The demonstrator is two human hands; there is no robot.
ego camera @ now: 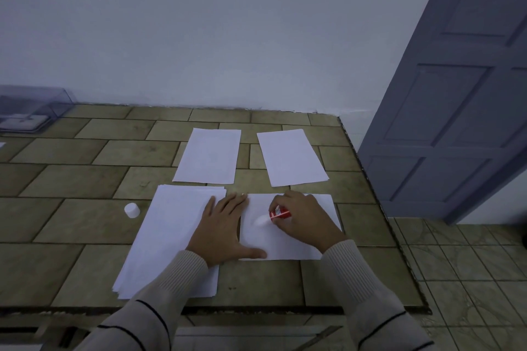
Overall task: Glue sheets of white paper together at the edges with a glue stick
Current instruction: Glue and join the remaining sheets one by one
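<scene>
The right hand (299, 215) grips the red glue stick (280, 213), its white tip low over the sheet (288, 242), probably to spread glue there. The left hand (225, 229) lies flat with straight fingers, thumb on this sheet's edge, likely to stop sliding. The paper stack (168, 236) lies under its palm, and the cap (132, 210) stands beside it on the table (71, 222).

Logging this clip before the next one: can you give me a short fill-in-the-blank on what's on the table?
1. The right hand holds a ____ glue stick tip-down on the near sheet.
2. Its white cap sits on the table to the ____ of the paper stack.
3. ____ far sheets lie beyond the hands.
Missing words: red; left; two.
</scene>
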